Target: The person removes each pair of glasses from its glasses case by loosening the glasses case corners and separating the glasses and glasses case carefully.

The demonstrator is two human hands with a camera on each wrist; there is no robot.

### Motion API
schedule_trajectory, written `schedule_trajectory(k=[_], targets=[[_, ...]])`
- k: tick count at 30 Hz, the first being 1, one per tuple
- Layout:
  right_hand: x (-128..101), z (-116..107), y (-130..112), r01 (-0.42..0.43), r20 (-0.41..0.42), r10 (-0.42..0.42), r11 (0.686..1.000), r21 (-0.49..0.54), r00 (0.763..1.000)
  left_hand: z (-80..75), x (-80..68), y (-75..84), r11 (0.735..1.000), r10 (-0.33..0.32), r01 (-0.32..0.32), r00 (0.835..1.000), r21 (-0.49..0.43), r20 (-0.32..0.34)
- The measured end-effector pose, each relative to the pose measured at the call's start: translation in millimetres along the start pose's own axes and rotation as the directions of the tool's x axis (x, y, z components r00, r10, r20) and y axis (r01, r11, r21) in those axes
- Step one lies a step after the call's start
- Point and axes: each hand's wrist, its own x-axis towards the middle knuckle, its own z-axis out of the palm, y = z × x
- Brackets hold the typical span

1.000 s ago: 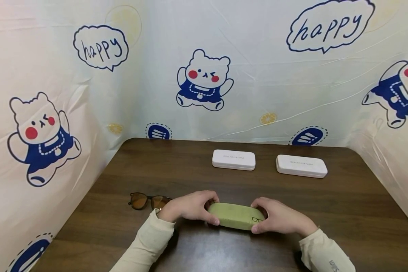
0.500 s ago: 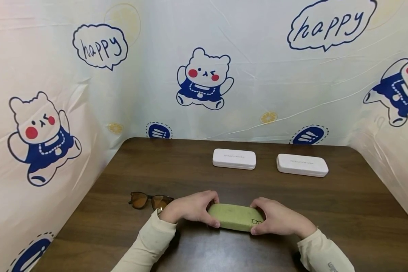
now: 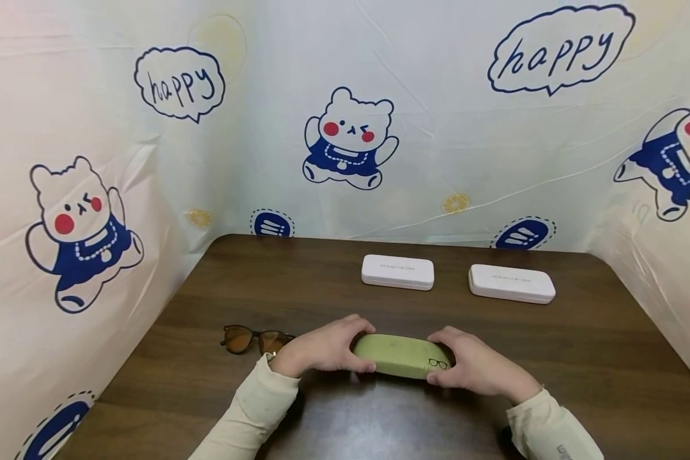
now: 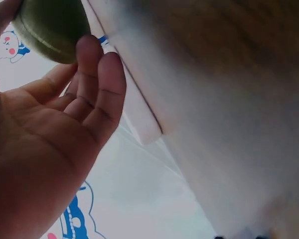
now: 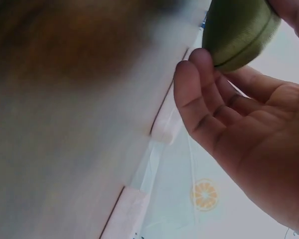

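Green case (image 3: 401, 356) – both hands' grip, left hand (image 3: 322, 348) and right hand (image 3: 476, 367) – over dark wood table (image 3: 581, 358), cartoon sheeting (image 3: 437, 128) around.

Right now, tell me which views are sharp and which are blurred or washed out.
Head view: evenly lit and sharp, the olive-green fabric glasses case crisp between left hand and right hand, soft sheen on the dark wooden table. Left wrist view: fingers fairly clear, the table a pale, washed-out blur. Right wrist view: case end in focus, the table smeared.
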Motion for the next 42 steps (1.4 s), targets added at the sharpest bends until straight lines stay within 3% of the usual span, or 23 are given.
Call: schedule_trajectory(k=[10, 21, 32, 42], targets=[[1, 0, -9, 0.042, -0.177, -0.038, 0.999, 0.019, 0.984, -17.9, -11.8, 3.2, 0.999, 0.013, -0.016, 0.995, -0.029, -0.100], [28, 6, -29, 0.012, -0.220, -0.005, 0.999, 0.030, 0.975, -48.2, -29.0, -4.3, 1.000, -0.020, 0.021, 0.994, 0.002, -0.108], [74, 6, -48, 0.166, -0.229, -0.164, 0.986, -0.011, 0.960, -87.1, -50.1, -36.6, 0.996, -0.029, 0.015, 0.987, -0.089, -0.159], [128, 16, -65, 0.113, -0.228, -0.110, 0.994, 0.001, 0.967, -111.8, -53.2, -78.8, 0.992, -0.109, 0.096, 0.979, -0.083, -0.171]])
